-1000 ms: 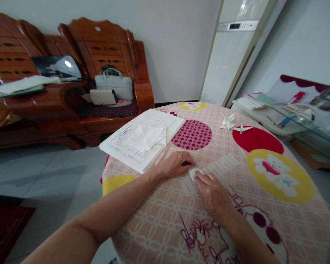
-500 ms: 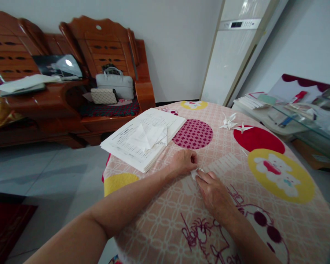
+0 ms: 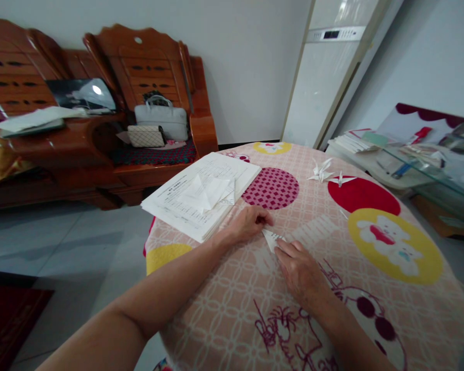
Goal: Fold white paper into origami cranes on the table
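Note:
A small folded paper (image 3: 271, 239), white with some dark print, lies on the patterned tablecloth between my hands. My right hand (image 3: 297, 265) presses its fingertips down on the paper's right side. At the upper left corner of the paper is my left hand (image 3: 251, 222), its fingers curled in; the exact contact of thumb and paper is hidden. To the left, a loose folded white sheet (image 3: 206, 195) rests on a stack of printed pages (image 3: 178, 206). Folded paper cranes (image 3: 321, 170) stand toward the far right of the table.
The round table's tablecloth (image 3: 232, 319) fills the front. Right of it is a glass-edged side table (image 3: 421, 170) with papers and small items. Wooden chairs (image 3: 147, 62) with a grey bag (image 3: 162, 121) stand at the back left, and a tall white air conditioner (image 3: 327, 77) behind.
My left hand has shifted slightly up and to the left, uncovering more of the folded paper and its printed edge. My right hand stays almost in place on it.

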